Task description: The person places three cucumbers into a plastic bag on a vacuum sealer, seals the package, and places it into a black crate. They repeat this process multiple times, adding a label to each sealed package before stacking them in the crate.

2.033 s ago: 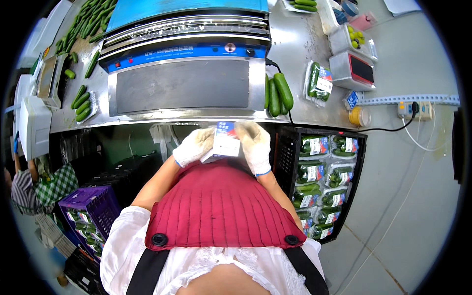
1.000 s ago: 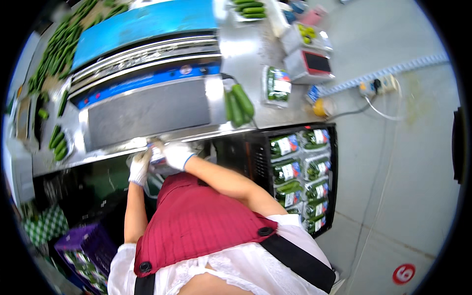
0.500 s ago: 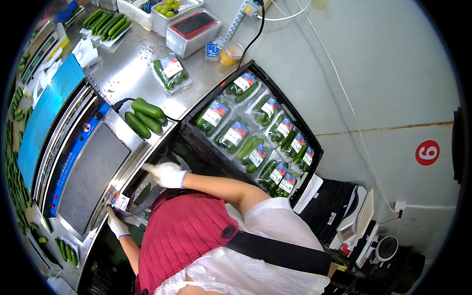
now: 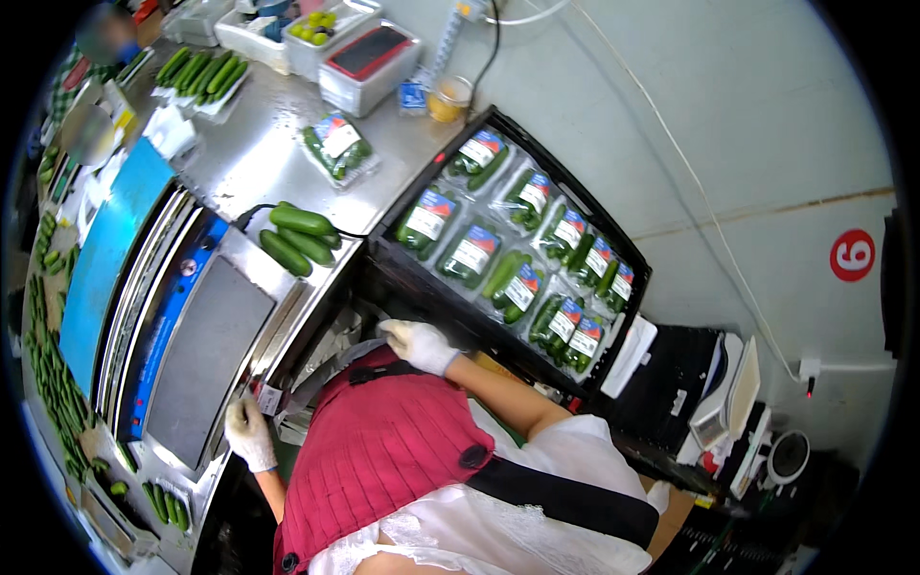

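Observation:
My left hand (image 4: 251,437), in a white glove, is closed at the near edge of a film-wrapping machine (image 4: 213,356) with a grey plate and blue panel. A printed label (image 4: 269,399) lies just beyond its fingers; whether they grip anything is hidden. My right hand (image 4: 422,347), also gloved, is closed in front of my apron, beside the black crate (image 4: 422,287). What its fingers hold, if anything, does not show. Several wrapped, labelled cucumber packs (image 4: 474,251) fill the crate. Loose cucumbers (image 4: 305,238) rest at the machine's far end.
Another wrapped cucumber pack (image 4: 337,149) lies on the steel counter (image 4: 259,125). Beyond it stand a lidded plastic box (image 4: 369,72) and a jar (image 4: 448,100). Trays of cucumbers (image 4: 203,77) sit at far left; many loose ones (image 4: 59,364) lie behind the machine. A black cable crosses to the wall.
My right hand has drawn back to the right, toward the crate, and its outstretched finger has curled in. My left hand has pulled slightly back from the label, fingers curled. The view has shifted a little.

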A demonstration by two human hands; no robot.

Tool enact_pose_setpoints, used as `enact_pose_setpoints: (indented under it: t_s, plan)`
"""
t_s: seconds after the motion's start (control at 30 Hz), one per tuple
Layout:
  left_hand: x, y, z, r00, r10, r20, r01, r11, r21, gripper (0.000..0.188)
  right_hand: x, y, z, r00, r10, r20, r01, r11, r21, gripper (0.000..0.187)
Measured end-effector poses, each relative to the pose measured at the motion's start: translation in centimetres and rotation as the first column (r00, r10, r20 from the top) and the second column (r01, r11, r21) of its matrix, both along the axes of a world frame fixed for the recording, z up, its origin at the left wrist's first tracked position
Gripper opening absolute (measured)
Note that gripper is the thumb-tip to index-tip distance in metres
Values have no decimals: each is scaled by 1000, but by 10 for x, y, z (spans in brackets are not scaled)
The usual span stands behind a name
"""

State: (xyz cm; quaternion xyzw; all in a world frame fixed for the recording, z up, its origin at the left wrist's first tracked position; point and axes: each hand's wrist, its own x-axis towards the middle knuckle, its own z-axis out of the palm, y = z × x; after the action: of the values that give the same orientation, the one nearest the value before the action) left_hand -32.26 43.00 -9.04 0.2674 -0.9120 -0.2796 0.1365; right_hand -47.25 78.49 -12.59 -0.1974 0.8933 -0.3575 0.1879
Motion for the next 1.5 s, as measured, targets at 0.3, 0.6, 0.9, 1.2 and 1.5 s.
enact_pose_setpoints:
  t_s: [0.3,0.6,0.9,1.2,1.5]
  plan:
    - [-27,51,49,934,-343,98,337,939,68,21,-64,40,84,625,-241,-742,359,933,-1,45]
    - [-34,61,42,957,-291,3,290,956,46,18,-113,80,8,789,-174,-590,490,757,432,52]
    - [-45,79,33,949,-314,-24,313,949,-25,14,-87,143,56,509,-382,-771,723,676,143,62]
    - [-93,116,30,835,-546,-67,548,836,20,7,-60,169,32,710,-514,-481,697,607,381,51]
    - [-143,172,29,664,-746,40,742,665,84,11,25,154,68,652,-445,-614,584,811,31,46]
